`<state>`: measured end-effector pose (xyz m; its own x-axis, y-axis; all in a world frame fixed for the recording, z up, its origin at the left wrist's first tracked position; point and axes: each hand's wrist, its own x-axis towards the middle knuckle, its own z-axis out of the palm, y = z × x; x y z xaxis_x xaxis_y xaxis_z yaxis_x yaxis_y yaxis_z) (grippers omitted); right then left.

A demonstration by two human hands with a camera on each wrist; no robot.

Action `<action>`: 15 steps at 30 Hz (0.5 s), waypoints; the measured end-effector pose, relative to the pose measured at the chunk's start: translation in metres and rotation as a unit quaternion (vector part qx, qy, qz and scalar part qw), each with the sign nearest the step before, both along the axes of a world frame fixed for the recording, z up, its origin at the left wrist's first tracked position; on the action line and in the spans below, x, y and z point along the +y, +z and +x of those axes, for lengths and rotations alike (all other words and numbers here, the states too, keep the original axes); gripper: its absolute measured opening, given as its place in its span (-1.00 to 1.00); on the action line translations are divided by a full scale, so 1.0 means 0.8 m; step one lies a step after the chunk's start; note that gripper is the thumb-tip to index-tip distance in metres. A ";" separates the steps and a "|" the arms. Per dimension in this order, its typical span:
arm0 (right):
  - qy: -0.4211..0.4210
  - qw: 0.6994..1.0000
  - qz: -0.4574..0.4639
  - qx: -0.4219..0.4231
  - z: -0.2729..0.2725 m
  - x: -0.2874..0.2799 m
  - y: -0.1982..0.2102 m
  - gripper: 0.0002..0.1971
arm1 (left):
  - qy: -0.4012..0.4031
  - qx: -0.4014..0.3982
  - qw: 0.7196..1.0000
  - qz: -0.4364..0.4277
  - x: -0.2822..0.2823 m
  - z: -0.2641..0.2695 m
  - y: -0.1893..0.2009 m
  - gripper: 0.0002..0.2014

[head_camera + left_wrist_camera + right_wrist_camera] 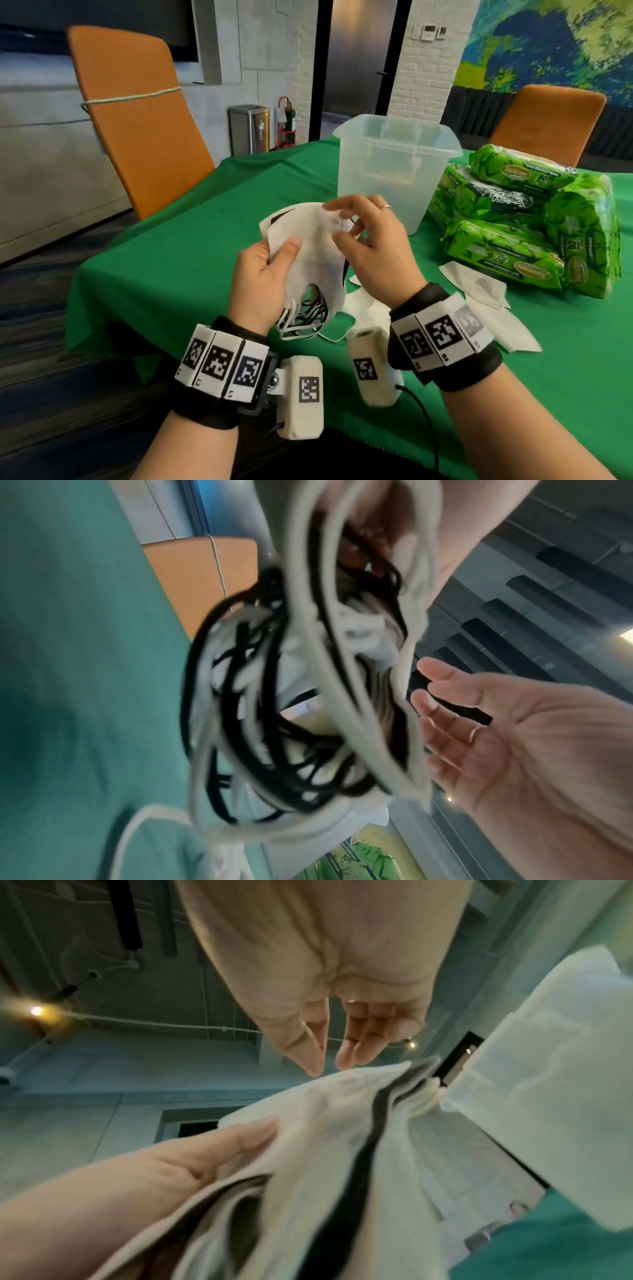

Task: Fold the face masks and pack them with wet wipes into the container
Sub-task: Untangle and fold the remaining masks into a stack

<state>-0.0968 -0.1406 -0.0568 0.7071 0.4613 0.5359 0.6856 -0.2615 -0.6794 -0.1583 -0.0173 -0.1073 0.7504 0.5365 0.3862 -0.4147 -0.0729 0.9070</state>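
My left hand (270,270) grips a stack of white and black face masks (308,253) above the table's near edge, thumb on the top mask. Their white and black ear loops (291,696) hang down in a tangle. My right hand (356,226) hovers at the stack's upper edge with thumb and fingertips (346,1058) spread just over the top mask (325,1150); it holds nothing. The clear plastic container (394,164) stands open and upright behind my hands. Green wet wipes packs (513,222) are piled to its right.
Loose white masks (479,284) lie on the green tablecloth (171,257) in front of the wipes, more of them under my right wrist (363,308). Orange chairs stand at the far left (137,120) and far right (548,123) of the table.
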 end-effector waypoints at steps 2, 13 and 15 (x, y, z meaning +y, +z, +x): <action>-0.013 0.997 -0.066 -0.033 0.009 -0.001 0.003 -0.66 | -0.012 0.006 1.000 0.019 -0.001 -0.002 0.002 -0.92; 0.029 0.998 -0.036 -0.037 0.006 -0.008 0.018 -0.83 | 0.009 -0.033 0.997 0.064 0.000 -0.008 -0.001 -0.79; 0.034 0.998 -0.039 -0.023 0.007 -0.009 0.021 -0.80 | 0.012 -0.039 0.997 0.069 -0.001 -0.008 -0.003 -0.77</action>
<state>-0.0910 -0.1481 -0.0396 0.6477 0.5493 0.5280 0.7340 -0.2638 -0.6259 -0.1648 -0.0184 -0.1099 0.7023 0.4923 0.5142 -0.4804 -0.2053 0.8527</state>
